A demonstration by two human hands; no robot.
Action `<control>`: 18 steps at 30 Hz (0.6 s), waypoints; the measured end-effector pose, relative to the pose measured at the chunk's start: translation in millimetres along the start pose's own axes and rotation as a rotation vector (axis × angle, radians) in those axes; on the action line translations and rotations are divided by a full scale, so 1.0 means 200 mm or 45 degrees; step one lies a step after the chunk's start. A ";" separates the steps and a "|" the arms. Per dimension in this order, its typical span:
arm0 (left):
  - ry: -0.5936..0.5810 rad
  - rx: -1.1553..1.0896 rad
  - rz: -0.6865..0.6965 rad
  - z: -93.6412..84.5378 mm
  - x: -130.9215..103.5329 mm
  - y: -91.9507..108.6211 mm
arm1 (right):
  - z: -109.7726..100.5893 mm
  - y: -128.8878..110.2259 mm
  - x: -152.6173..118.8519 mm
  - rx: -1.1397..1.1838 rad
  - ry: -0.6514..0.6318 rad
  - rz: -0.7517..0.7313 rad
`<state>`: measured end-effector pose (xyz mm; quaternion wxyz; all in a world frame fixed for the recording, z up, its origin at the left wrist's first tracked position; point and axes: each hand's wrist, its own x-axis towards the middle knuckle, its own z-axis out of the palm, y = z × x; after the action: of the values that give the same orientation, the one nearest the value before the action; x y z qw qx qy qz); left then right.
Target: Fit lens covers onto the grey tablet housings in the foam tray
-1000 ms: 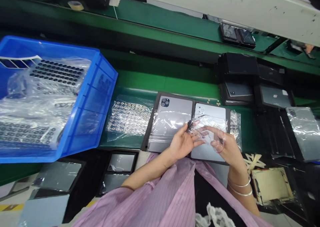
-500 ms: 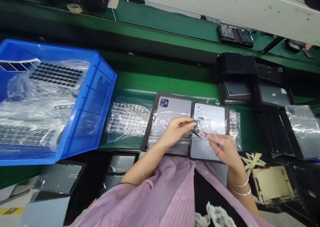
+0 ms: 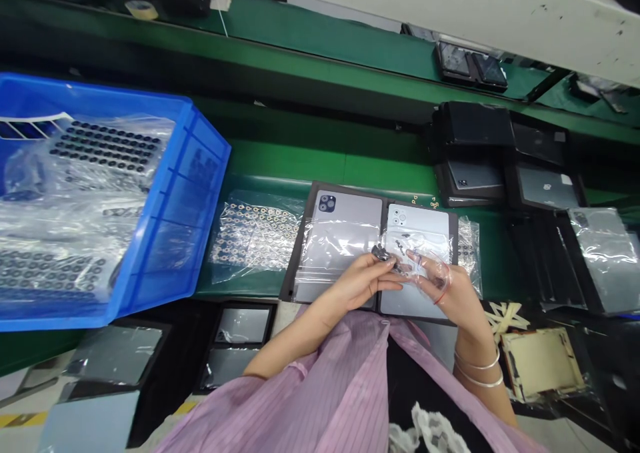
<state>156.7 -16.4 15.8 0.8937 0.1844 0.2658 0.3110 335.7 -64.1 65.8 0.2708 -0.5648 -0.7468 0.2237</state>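
My left hand is closed, with a dark cluster of small black parts at its fingertips. My right hand grips a clear plastic bag, in which a few small black pieces show. Both hands meet over a black tray bearing two tablets. The grey tablet on the left has a dark camera block and lies partly under clear film. Beneath my hands and the bag is the paler tablet. How the bag and the parts touch is partly hidden by my fingers.
A blue crate at left holds bagged sheets of black rings. Beside the tray lies a bag of gold-rimmed rings. Stacked black trays stand at back right, a wrapped tablet at far right. Small gold pieces lie behind the tray.
My left hand has moved slightly left and down, with the black cluster at its fingertips. The right hand's fingers have opened out a little over the bag.
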 end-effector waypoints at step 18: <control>0.158 -0.035 0.025 0.10 -0.03 -0.02 | 0.03 -0.03 0.04 0.039 -0.040 -0.103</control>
<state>166.0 -26.0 31.6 0.8749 0.1550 0.3144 0.3342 325.1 -57.9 66.3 0.2766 -0.5264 -0.7696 0.2326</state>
